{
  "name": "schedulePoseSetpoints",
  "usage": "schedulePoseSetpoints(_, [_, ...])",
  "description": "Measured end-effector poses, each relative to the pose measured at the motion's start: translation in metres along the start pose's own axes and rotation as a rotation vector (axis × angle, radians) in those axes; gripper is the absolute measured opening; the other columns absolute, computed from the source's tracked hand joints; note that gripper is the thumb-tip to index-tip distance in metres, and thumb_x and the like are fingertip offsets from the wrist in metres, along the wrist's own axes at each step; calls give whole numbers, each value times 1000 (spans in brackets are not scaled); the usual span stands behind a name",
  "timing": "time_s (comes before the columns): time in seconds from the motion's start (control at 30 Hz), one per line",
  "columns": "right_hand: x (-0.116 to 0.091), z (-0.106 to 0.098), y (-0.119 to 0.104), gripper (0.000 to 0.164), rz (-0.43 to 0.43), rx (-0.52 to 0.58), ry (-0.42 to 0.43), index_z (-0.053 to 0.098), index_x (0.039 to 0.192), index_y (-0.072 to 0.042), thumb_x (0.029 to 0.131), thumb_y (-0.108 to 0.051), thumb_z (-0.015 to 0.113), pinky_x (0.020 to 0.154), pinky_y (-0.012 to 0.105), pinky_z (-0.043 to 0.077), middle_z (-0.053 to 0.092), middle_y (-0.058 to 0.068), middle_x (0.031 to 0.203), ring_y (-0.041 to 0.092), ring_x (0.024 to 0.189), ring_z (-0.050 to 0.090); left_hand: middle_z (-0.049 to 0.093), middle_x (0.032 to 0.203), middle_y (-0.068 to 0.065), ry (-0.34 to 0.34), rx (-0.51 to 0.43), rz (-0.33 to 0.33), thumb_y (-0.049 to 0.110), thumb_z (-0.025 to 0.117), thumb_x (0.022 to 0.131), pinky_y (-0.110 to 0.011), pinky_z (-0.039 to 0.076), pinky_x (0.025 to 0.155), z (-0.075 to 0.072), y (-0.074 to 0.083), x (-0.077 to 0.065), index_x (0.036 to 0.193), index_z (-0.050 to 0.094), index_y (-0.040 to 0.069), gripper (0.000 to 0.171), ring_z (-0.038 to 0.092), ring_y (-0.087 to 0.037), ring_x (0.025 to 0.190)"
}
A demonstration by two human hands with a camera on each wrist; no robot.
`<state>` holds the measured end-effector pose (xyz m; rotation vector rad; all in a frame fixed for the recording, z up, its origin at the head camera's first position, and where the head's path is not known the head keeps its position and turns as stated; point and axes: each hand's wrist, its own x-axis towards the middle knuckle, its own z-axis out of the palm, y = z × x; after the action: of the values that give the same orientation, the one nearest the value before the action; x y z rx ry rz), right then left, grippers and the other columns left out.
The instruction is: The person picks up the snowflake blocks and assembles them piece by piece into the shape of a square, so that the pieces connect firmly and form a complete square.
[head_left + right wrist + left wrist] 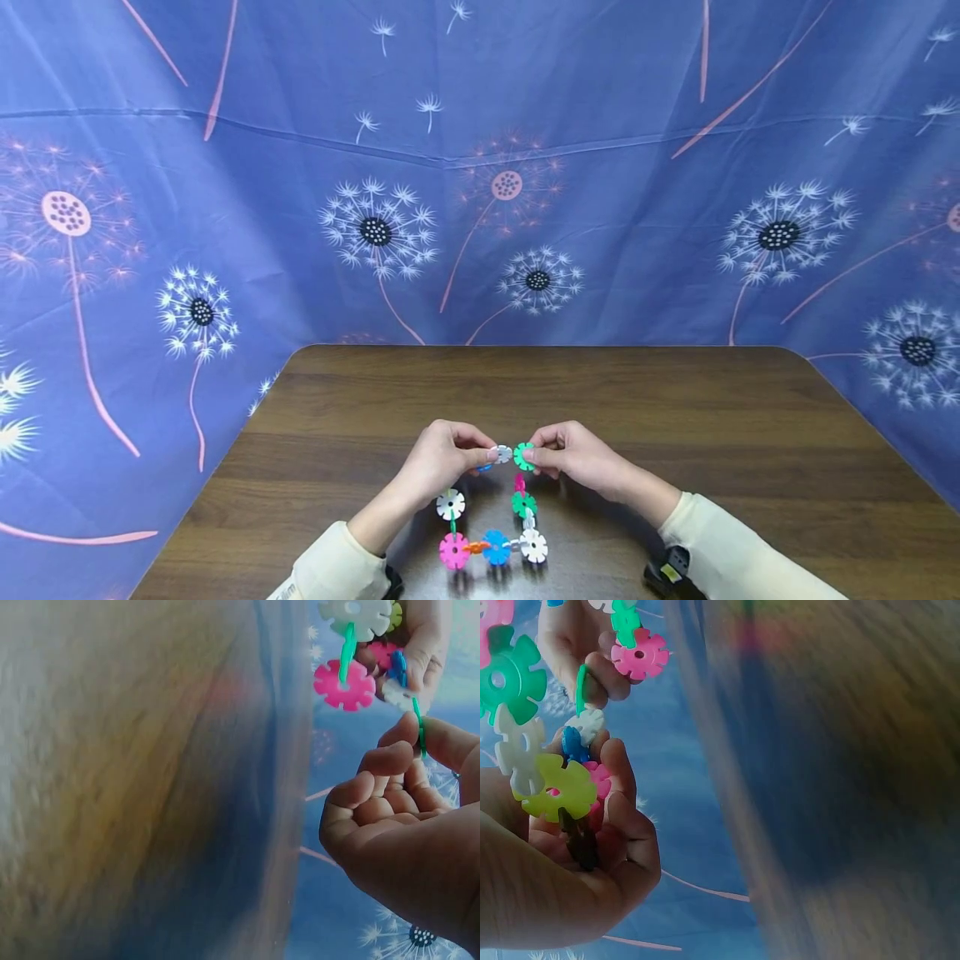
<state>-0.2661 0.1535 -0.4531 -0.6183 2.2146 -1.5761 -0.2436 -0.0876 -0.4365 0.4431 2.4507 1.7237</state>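
Note:
My left hand (442,460) pinches a white notched plastic disc (502,454) at the end of a linked chain of such discs. Opposite it, my right hand (583,458) grips a green notched disc (523,456) between thumb and fingers. In the right wrist view that green disc (419,729) is edge-on, its tip against the white disc (397,694); whether they interlock I cannot tell. A blue piece (574,742), a pink piece and a yellow disc (559,787) lie near my left fingers. Below the hands, the chain includes a pink disc (453,551) and a blue disc (496,547).
The chain's near side runs to a white corner disc (534,546), then up through another green disc (523,504) to a magenta piece (520,482). Beneath lies a brown wooden table (675,392). A blue dandelion-patterned cloth (480,100) hangs behind it.

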Motion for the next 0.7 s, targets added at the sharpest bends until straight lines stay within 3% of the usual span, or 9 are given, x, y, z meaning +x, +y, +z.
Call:
schedulePoseSetpoints(0.23, [-2,5,-5,25,11,54,-5,67,89,6,98,-18,67,65,29,43,58,2,71,12,62,48,71,73,-5,-6,8,10,11,81,85,-44,55,62,-1,4,-2,87,79,6,6,65,-21,63])
schedulePoseSetpoints(0.37, [-1,6,-5,26,8,78,1,66,87,8,97,-16,67,69,29,43,57,1,68,12,61,47,72,75,-5,-9,21,15,11,81,86,-46,55,63,-1,4,-3,87,79,6,6,67,-28,66])
schedulePoseSetpoints(0.53, [1,9,-4,22,35,158,-9,66,87,6,96,-13,66,62,24,41,59,1,69,11,61,47,73,76,-4,-7,26,29,10,81,86,-46,55,63,-2,2,-3,87,79,5,5,68,-34,68])
schedulePoseSetpoints(0.7, [2,10,-3,18,53,219,-16,67,88,3,97,-13,66,57,22,37,61,1,71,10,61,47,72,76,-3,-2,22,35,10,81,85,-46,56,63,-1,1,-3,85,79,5,5,68,-29,66])
